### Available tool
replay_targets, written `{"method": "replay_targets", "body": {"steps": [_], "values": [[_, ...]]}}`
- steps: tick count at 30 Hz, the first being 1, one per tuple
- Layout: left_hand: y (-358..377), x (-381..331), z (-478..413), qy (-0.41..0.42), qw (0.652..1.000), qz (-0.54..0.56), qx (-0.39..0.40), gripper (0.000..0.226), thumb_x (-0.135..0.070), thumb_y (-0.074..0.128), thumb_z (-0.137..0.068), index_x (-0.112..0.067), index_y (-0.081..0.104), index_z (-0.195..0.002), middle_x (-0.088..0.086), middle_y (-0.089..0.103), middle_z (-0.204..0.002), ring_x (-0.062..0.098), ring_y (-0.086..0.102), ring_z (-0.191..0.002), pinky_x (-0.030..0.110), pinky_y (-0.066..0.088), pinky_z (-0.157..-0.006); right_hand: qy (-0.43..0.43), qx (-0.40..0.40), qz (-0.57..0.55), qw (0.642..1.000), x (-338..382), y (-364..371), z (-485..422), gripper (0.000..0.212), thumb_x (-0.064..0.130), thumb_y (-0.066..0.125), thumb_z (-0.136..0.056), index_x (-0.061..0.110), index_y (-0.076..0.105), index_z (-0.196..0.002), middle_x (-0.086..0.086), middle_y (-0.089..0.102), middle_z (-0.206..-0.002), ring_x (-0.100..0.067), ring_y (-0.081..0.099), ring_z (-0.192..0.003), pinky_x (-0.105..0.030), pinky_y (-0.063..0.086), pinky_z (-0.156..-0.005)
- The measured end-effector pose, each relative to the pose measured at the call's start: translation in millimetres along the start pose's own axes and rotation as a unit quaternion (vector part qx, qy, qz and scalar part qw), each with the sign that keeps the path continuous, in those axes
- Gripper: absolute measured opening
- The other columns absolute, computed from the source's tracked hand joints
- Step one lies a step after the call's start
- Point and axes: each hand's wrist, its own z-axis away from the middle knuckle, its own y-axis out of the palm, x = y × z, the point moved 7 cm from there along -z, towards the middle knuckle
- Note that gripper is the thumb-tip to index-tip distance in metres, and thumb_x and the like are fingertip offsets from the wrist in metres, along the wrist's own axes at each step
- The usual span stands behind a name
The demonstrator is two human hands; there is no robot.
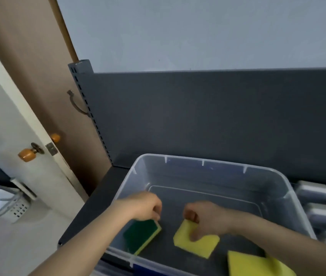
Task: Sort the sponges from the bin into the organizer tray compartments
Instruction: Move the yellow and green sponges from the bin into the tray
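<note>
Bin (214,176) sits on the surface (90,206), with the back panel (198,116) behind it. The organizer tray (321,198) is just right of the bin.

In the bin:
- left sponge (141,235) by the left wall, left hand (146,206) gripping its far edge
- middle sponge (196,244) to its right, pinched by the right hand (206,218)
- third sponge (255,264) nearer, further right

The door (8,116) is left of the surface. The basket (16,208) is lower, at far left.

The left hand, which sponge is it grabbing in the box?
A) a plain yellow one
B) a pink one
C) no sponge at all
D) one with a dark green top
D: the left hand grips the sponge with the dark green top inside the clear bin, while the right hand pinches the yellow sponge.
</note>
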Motion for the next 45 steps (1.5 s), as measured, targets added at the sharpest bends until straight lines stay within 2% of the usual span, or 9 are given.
{"method": "replay_targets", "body": {"steps": [5, 12, 16, 19, 23, 28, 33, 38, 45], "values": [[12, 0, -18, 0.029, 0.997, -0.014, 0.068, 0.044, -0.041, 0.076, -0.077, -0.024, 0.061, -0.115, -0.001, 0.059, -0.119, 0.022, 0.059, -0.102, 0.038, 0.052, -0.087, -0.001, -0.195, 0.054, 0.979, -16, -30, 7, 0.028, 0.012, 0.062, -0.072, 0.025, 0.040, -0.085, 0.005, 0.052, -0.093, -0.014, 0.046, -0.084, -0.028, 0.038, -0.067], [19, -5, -29, 0.048, 0.991, -0.100, 0.080, 0.052, -0.033, 0.085, -0.066, -0.025, 0.062, -0.112, 0.001, 0.056, -0.119, 0.025, 0.058, -0.103, 0.041, 0.054, -0.087, -0.041, -0.034, 0.177, 0.983, -38, 9, 14, 0.028, 0.002, 0.054, -0.077, 0.016, 0.057, -0.101, -0.004, 0.041, -0.128, -0.025, 0.039, -0.117, -0.036, 0.042, -0.091], [18, -1, -34, 0.036, 0.993, -0.092, 0.071, 0.051, -0.040, 0.083, -0.068, -0.020, 0.064, -0.110, 0.001, 0.059, -0.115, 0.024, 0.060, -0.099, 0.037, 0.055, -0.082, 0.031, -0.126, 0.089, 0.987, -49, -10, 8, 0.024, 0.013, 0.055, -0.085, 0.024, 0.059, -0.106, 0.005, 0.055, -0.118, -0.019, 0.051, -0.110, -0.030, 0.044, -0.087], [6, -4, -37, 0.041, 0.997, -0.071, -0.014, 0.033, -0.034, 0.081, -0.072, -0.020, 0.069, -0.099, -0.001, 0.061, -0.108, 0.020, 0.061, -0.095, 0.029, 0.050, -0.073, 0.127, -0.134, 0.075, 0.980, -60, -17, 0, 0.025, 0.035, 0.061, -0.086, 0.023, 0.054, -0.106, 0.001, 0.060, -0.111, -0.021, 0.057, -0.100, -0.033, 0.050, -0.079], [-19, -7, -34, 0.050, 0.990, -0.003, -0.134, 0.021, -0.028, 0.079, -0.075, -0.025, 0.065, -0.090, -0.007, 0.051, -0.100, 0.016, 0.053, -0.095, 0.026, 0.043, -0.073, 0.174, -0.020, 0.096, 0.980, -69, 8, -12, 0.056, 0.049, 0.067, -0.078, 0.013, 0.051, -0.117, -0.006, 0.058, -0.115, -0.026, 0.056, -0.104, -0.037, 0.050, -0.081], [0, 5, -33, 0.000, 0.999, -0.042, -0.010, 0.058, -0.031, 0.083, -0.071, -0.025, 0.053, -0.120, -0.003, 0.051, -0.125, 0.021, 0.052, -0.109, 0.033, 0.049, -0.086, 0.192, -0.053, 0.061, 0.978, -69, 8, -14, 0.054, 0.045, 0.073, -0.072, 0.014, 0.053, -0.112, -0.004, 0.058, -0.112, -0.023, 0.056, -0.103, -0.034, 0.049, -0.079], [5, -1, -30, 0.001, 0.996, -0.089, 0.006, 0.062, -0.034, 0.082, -0.073, -0.019, 0.053, -0.125, 0.002, 0.051, -0.128, 0.025, 0.053, -0.112, 0.032, 0.048, -0.085, 0.205, -0.076, 0.034, 0.975, -64, 5, -10, 0.046, 0.041, 0.078, -0.067, 0.019, 0.052, -0.098, 0.001, 0.058, -0.101, -0.018, 0.056, -0.091, -0.030, 0.048, -0.069], [-32, -5, -20, 0.015, 0.986, -0.008, -0.164, 0.046, -0.027, 0.081, -0.074, -0.025, 0.061, -0.115, -0.003, 0.049, -0.118, 0.020, 0.055, -0.106, 0.030, 0.045, -0.079, 0.199, -0.147, -0.016, 0.969, -48, -17, 3, 0.048, 0.035, 0.078, -0.070, 0.019, 0.054, -0.109, 0.001, 0.061, -0.106, -0.018, 0.058, -0.093, -0.032, 0.053, -0.077], [-73, -17, 23, 0.064, 0.916, 0.152, -0.366, 0.047, -0.014, 0.071, -0.083, -0.027, 0.056, -0.126, -0.005, 0.046, -0.125, 0.016, 0.053, -0.107, 0.022, 0.037, -0.078, 0.180, -0.351, -0.066, 0.917, -11, -66, 57, 0.030, 0.027, 0.072, -0.075, 0.017, 0.064, -0.102, 0.002, 0.066, -0.096, -0.018, 0.061, -0.091, -0.030, 0.049, -0.074]]}}
